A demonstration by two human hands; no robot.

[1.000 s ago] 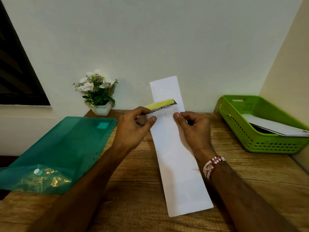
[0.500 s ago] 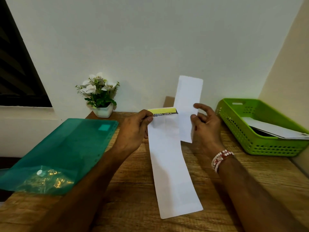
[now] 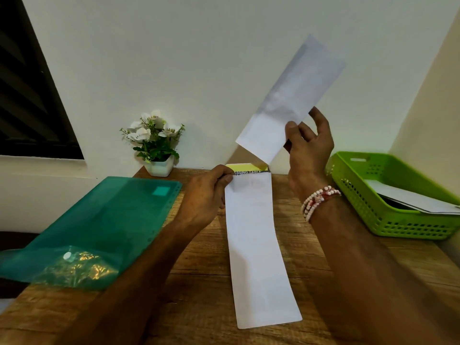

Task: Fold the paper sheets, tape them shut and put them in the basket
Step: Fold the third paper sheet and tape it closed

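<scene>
Head view: basket point(image 3: 398, 226) holds paper point(image 3: 418, 200); right hand point(image 3: 308, 150) pinches a sheet point(image 3: 291, 100), left hand point(image 3: 204, 195) pinches yellow strip point(image 3: 249, 167).

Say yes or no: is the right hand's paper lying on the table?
No, the right hand holds the folded paper up in the air, clear of the wooden table.

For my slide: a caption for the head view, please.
Right hand holds a folded paper aloft; left hand pinches a long strip on the table.

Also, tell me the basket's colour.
The plastic basket is lime green, clearest in the head view.
</scene>
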